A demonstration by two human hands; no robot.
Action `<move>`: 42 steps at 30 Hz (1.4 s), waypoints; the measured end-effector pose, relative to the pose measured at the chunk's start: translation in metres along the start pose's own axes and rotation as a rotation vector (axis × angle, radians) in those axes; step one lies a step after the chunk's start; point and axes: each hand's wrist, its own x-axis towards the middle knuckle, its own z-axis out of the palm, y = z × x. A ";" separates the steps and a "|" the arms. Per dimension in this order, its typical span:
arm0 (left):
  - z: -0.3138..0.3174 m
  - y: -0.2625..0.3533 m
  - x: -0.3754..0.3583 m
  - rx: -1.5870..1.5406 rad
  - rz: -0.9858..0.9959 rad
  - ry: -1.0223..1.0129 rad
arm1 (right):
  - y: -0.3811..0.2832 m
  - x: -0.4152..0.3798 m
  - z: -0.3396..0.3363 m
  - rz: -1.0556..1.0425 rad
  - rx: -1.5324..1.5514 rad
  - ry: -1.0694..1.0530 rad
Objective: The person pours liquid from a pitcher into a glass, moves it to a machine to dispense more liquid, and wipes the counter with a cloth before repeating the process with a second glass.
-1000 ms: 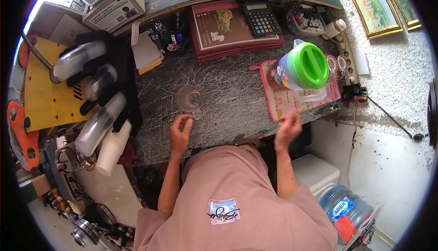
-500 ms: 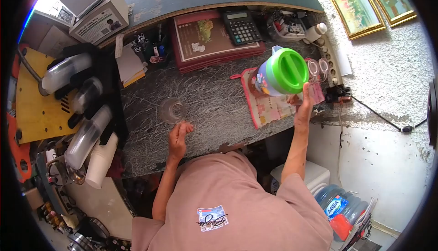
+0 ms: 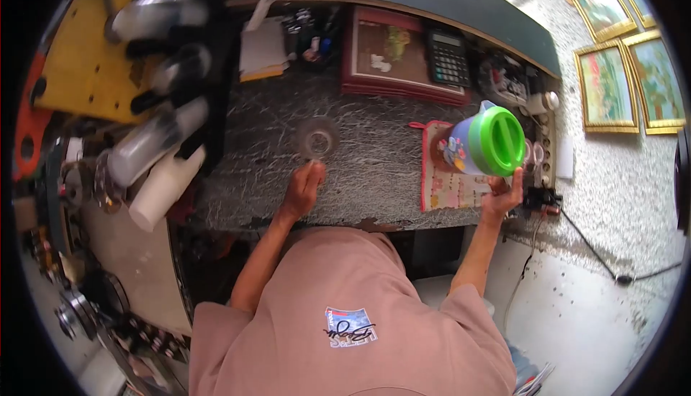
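Observation:
A pitcher [image 3: 468, 147] with a bright green lid and a blue, picture-printed body is over a pink patterned cloth at the right of the dark, scratched counter. My right hand [image 3: 502, 196] is at its near right side, fingers curled, gripping it, apparently by a handle that is mostly hidden. Farther left on the counter is a clear, round cup [image 3: 318, 138]. My left hand [image 3: 305, 183] is closed just at the cup's near edge. Whether its fingertips touch or pinch anything is hidden.
Behind lie a thick dark-red book [image 3: 403, 86] and a calculator [image 3: 448, 57]. Small clear glasses [image 3: 534, 153] are right of the pitcher, near a power strip and a black cable. At left, a rack holds clear and white cup stacks [image 3: 167, 187]. Framed pictures [image 3: 608, 83] hang on the wall.
The head view has turned, shifting the counter's things rightward in the picture. My right fingers are now more curled at the pitcher's side. My left hand stays closed beside the cup.

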 end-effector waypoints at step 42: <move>0.012 0.007 0.000 0.032 0.080 0.132 | -0.072 -0.059 0.187 -0.142 -0.994 -0.923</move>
